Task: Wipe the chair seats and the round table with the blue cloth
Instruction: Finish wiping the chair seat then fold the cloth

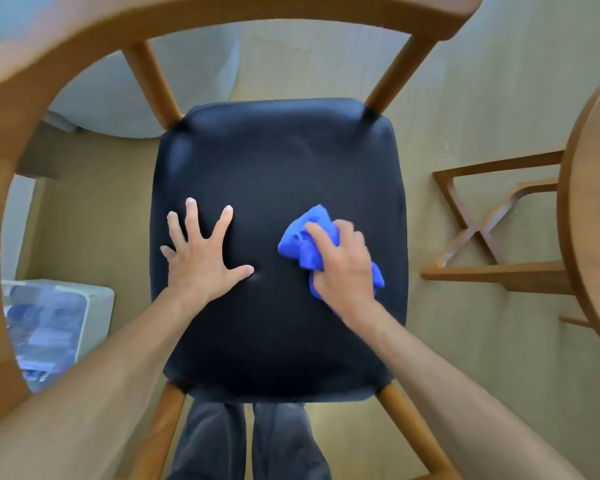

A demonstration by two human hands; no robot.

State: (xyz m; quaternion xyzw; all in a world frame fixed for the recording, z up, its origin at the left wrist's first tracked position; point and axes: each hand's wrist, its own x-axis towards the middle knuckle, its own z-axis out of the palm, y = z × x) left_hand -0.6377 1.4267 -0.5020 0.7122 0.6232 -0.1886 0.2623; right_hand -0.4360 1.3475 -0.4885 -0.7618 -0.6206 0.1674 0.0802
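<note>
Two hands on the black padded chair seat (278, 161) here: my left hand (201, 254) is spread flat. My right hand (343, 268) grips the crumpled blue cloth (300, 242) against the seat, with the round wooden tabletop (589, 202) off to the right.

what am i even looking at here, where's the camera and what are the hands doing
There is no machine here: a person is doing the job with bare hands. The single picture comes from a wide-angle camera worn on the head, looking down, which is why the wooden chair frame bends around the edges. Below is the chair's dark padded seat. The left hand lies flat on it with fingers spread. The right hand grips a bunched blue cloth and presses it on the seat. At the right edge is part of the round table. A white box stands on the floor at the left.
</note>
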